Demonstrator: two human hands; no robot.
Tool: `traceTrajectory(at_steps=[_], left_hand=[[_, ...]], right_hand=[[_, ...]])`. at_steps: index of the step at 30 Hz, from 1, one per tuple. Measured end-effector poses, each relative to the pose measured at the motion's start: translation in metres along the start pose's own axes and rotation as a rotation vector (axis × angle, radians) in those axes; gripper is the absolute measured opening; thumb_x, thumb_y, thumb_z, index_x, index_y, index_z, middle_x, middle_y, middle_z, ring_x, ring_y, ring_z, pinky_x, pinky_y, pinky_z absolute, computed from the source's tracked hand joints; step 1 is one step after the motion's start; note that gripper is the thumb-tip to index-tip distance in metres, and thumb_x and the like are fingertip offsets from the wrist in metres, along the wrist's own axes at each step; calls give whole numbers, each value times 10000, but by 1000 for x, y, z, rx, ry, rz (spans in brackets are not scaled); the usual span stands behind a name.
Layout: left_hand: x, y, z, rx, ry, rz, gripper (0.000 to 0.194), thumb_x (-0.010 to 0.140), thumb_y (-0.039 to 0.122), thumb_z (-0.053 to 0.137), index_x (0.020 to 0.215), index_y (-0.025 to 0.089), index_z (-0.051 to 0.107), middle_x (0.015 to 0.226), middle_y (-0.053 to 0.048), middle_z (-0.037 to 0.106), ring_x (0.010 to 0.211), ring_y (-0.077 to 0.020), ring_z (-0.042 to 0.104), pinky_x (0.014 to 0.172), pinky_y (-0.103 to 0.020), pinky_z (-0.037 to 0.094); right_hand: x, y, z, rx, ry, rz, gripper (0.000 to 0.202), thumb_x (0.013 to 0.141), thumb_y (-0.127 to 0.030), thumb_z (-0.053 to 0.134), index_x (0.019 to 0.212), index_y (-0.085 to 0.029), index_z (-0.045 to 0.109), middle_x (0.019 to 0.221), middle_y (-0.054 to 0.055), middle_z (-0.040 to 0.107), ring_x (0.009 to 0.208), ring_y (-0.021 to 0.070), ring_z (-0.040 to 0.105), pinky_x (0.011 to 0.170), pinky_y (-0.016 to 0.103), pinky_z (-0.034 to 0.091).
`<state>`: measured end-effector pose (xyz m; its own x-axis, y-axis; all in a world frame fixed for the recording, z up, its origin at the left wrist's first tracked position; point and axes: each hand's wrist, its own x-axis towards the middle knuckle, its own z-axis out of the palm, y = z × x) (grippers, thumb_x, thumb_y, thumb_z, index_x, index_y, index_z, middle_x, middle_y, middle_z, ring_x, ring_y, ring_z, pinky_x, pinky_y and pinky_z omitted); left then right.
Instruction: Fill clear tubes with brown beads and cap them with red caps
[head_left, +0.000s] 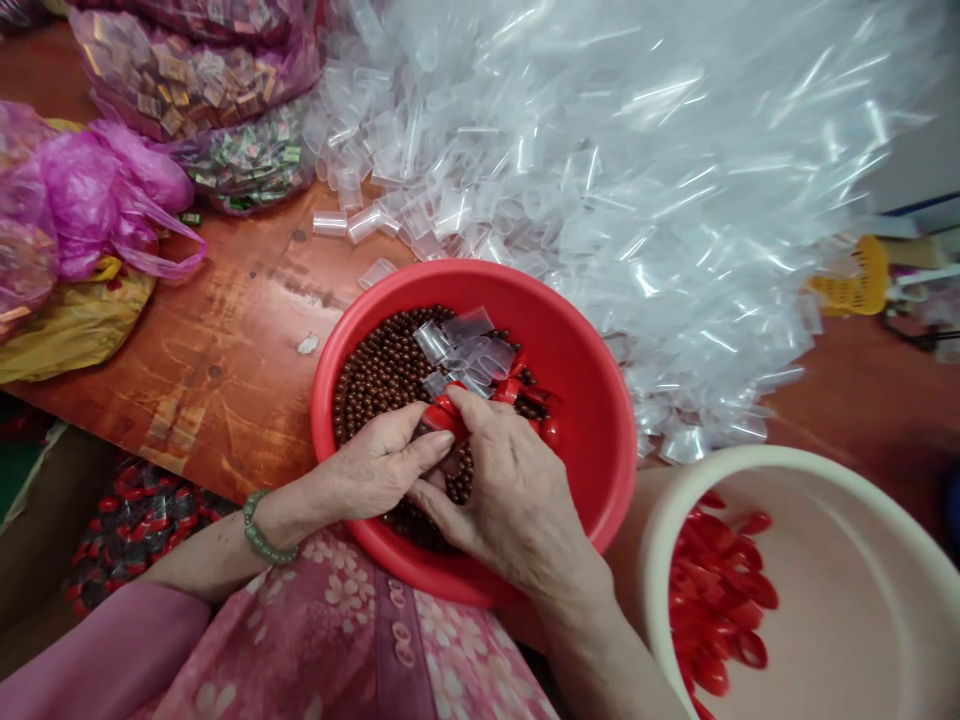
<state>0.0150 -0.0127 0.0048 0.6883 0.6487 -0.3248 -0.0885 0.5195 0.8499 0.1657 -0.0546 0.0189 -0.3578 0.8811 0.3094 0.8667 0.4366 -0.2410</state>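
Note:
Over the red basin [600, 420], my two hands meet around a small container with a red cap [441, 420]. My left hand [375, 460] is closed round its body, which looks like a clear plastic tube with dark contents, mostly hidden by fingers. Thumb and fingers of my right hand [517, 490] are closed on the red cap. Beneath them, brown round balls [382, 365] fill the basin's left part. Several clear tubes [484, 355] lie on the balls, beside loose red caps [510, 388].
A large heap of clear tubes [600, 170] spreads behind the basin. A cream bucket [832, 475] with red caps [720, 600] stands at right. Pink bags [105, 190] lie at left on the brown table [247, 300]. Filled red-capped containers [142, 520] sit below left.

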Motion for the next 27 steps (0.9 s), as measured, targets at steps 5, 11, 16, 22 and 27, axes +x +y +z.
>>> traceTrajectory(at_steps=[5, 11, 16, 22, 27], left_hand=[[-1, -2, 1, 22, -4, 1, 309, 900, 446, 535, 980, 148, 519, 805, 2, 518, 690, -100, 475, 629, -233, 405], [-1, -1, 1, 27, -8, 11, 241, 929, 383, 480, 947, 144, 501, 771, 7, 506, 656, -92, 460, 614, -228, 405], [-1, -2, 1, 55, -5, 32, 210, 931, 335, 481, 963, 135, 536, 795, -2, 526, 689, -103, 475, 653, -241, 425], [-1, -4, 1, 23, 5, 20, 270, 905, 411, 552, 902, 141, 549, 788, -2, 538, 689, -99, 492, 638, -231, 437], [0, -2, -1, -85, 5, 22, 493, 888, 616, 498, 784, 142, 584, 679, -7, 583, 605, -100, 532, 599, -233, 463]], right_hand=[[-2, 2, 4, 23, 43, -22, 681, 880, -497, 564, 1391, -92, 368, 1109, 198, 643, 980, 308, 627, 779, 435, 552], [-4, 0, 10, -26, 110, -32, 694, 868, -444, 552, 1434, -114, 323, 1094, 184, 653, 974, 320, 646, 794, 451, 543], [-2, 0, 15, -52, 209, -76, 650, 819, -378, 588, 1380, -108, 398, 980, 156, 679, 871, 293, 666, 751, 409, 543], [-1, 1, 16, -45, 225, -104, 661, 815, -409, 591, 1375, -110, 407, 926, 144, 675, 844, 296, 664, 742, 418, 533], [-1, -1, 15, -46, 196, -80, 690, 823, -387, 617, 1393, -74, 386, 1039, 199, 670, 951, 317, 655, 779, 427, 539]])
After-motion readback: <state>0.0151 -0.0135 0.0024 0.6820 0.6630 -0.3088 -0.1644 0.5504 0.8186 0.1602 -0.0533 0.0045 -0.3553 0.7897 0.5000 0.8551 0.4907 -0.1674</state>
